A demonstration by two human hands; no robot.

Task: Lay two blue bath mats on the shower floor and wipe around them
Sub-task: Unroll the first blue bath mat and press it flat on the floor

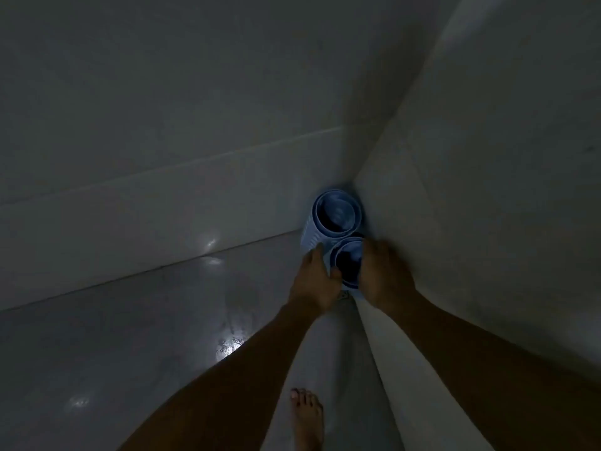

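**Two rolled mats in the shower corner, both hands on the near one**

Two blue bath mats stood rolled up on end in the corner where the two tiled walls met the floor. The far mat (336, 213) stood deepest in the corner, its open top showing the coiled layers inside, and its ribbed outer face showed on the left. The near mat (348, 260) stood just in front of it, touching or nearly touching it, against the right wall (471, 190). Its hollow centre looked dark.

Both hands were on the near mat. The left hand (313, 281) was at its left side, the fingers curled round the roll and the thumb lying at the rim. The right hand (383, 275) covered its right side, between the roll and the wall, with the fingers bent down over the edge; how far they closed round it could not be told in the dim light. Both forearms reached in from the bottom of the view.

The floor (146, 336) was glossy and wet-looking, with several bright patches of reflected light. The back wall (162, 125) rose behind it, crossed by a pale grout line. A bare foot (307, 416) stood on the floor between the forearms, toes pointing towards the corner.
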